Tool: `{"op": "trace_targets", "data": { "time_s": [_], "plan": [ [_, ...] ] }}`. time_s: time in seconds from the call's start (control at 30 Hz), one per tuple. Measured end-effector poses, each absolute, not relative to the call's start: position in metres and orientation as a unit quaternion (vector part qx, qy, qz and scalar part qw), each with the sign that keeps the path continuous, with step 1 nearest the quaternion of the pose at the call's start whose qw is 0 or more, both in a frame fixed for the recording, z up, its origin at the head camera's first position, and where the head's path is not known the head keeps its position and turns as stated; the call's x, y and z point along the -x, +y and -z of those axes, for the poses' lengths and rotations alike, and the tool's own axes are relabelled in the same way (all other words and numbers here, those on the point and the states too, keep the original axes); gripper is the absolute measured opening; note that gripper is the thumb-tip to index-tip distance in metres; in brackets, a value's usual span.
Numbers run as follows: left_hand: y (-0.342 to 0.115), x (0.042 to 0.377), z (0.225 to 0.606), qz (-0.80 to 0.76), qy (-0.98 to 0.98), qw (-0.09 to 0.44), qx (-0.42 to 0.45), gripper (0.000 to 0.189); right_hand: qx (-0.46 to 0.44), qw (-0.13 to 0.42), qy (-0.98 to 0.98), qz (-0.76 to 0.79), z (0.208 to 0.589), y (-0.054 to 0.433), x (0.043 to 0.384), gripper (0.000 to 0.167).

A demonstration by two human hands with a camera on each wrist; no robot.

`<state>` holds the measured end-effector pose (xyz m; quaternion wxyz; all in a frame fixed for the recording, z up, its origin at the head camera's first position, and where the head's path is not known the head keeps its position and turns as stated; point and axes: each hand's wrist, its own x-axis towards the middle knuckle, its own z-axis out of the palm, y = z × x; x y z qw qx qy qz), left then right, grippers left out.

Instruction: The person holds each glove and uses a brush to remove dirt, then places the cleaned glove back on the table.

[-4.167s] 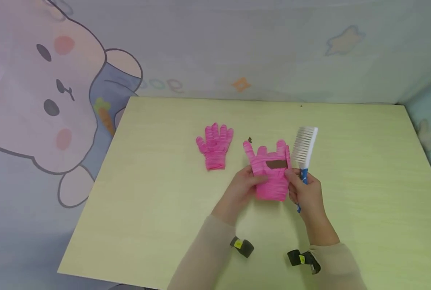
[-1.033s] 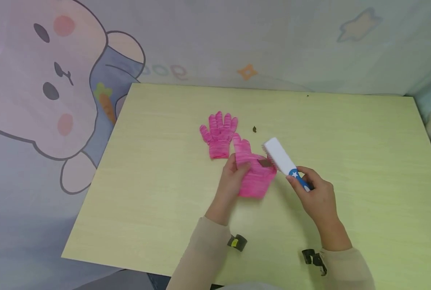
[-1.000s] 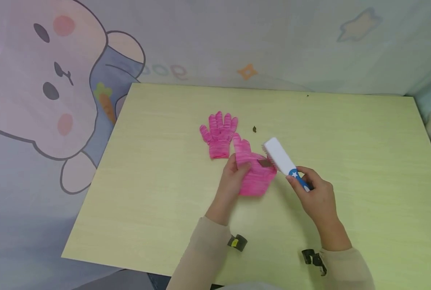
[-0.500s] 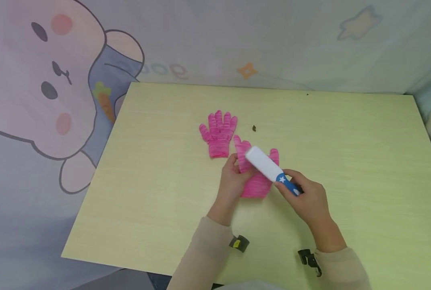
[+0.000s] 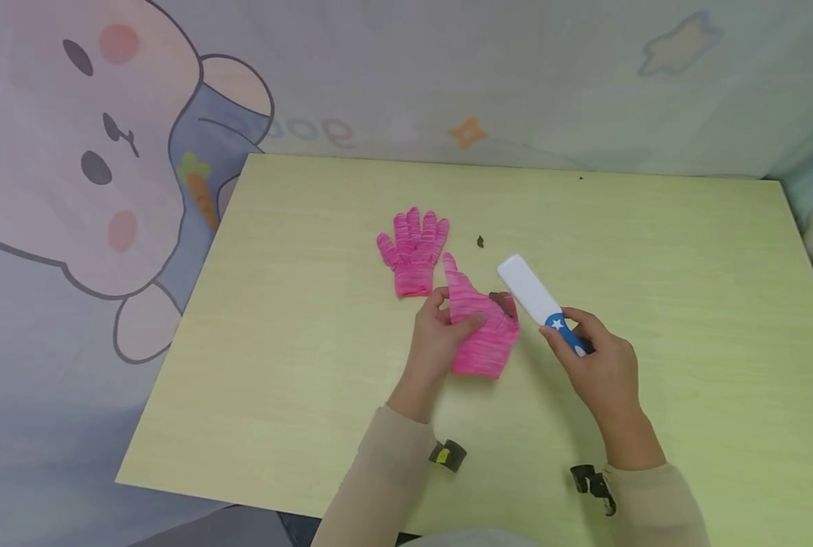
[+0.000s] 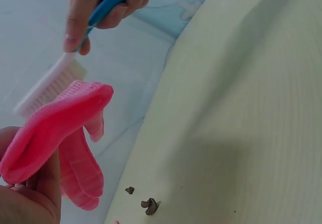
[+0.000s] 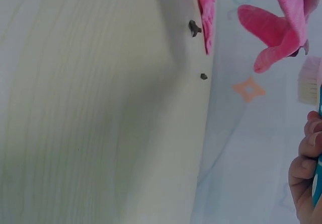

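My left hand (image 5: 432,342) grips a pink knitted glove (image 5: 483,351) by its left side, thumb across the front. Near the base of the glove's fingers sits a brown patch (image 5: 502,302), and the right side of the glove bends back. By its blue handle my right hand (image 5: 601,372) holds a white-headed brush (image 5: 528,289), bristles facing the glove. In the left wrist view the bristles (image 6: 55,85) are at the glove's edge; whether they touch cannot be told. A second pink glove (image 5: 413,262) lies flat on the table behind the left hand.
Small dark brown bits (image 5: 479,241) lie on the pale yellow table (image 5: 276,342), beyond the held glove. A tiny speck (image 5: 580,178) is near the back edge. Behind the table hangs a printed cloth (image 5: 393,68) with a cartoon animal.
Earlier, both hands held the glove, brush upright in the right. Half a second ago the brush covered the glove's middle; now it has moved up and right, exposing the brown patch.
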<state>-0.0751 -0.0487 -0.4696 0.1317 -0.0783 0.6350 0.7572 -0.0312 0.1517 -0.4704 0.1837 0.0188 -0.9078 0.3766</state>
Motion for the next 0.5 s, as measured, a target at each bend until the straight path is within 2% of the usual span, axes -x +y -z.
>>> {"op": "trace_targets", "data": {
  "time_s": [0.1, 0.23, 0.3, 0.4, 0.5],
  "plan": [
    [-0.049, 0.075, 0.472, -0.754, 0.641, 0.123, 0.076, 0.034, -0.031, 0.180, -0.885, -0.429, 0.470, 0.150, 0.029, 0.032],
    [-0.048, 0.076, 0.475, -0.746, 0.652, 0.109, 0.073, 0.032, -0.106, 0.187, -0.873, -0.437, 0.471, 0.145, 0.029, 0.028],
    [-0.047, 0.076, 0.476, -0.744, 0.656, 0.107, 0.068, 0.031, -0.126, 0.196, -0.881, -0.412, 0.472, 0.143, 0.029, 0.037],
    [-0.048, 0.075, 0.476, -0.741, 0.660, 0.107, 0.061, 0.031, -0.112, 0.205, -0.897, -0.375, 0.474, 0.141, 0.031, 0.050],
    [-0.050, 0.074, 0.476, -0.734, 0.667, 0.109, 0.061, 0.030, -0.084, 0.201, -0.905, -0.366, 0.475, 0.141, 0.032, 0.042]
  ]
}}
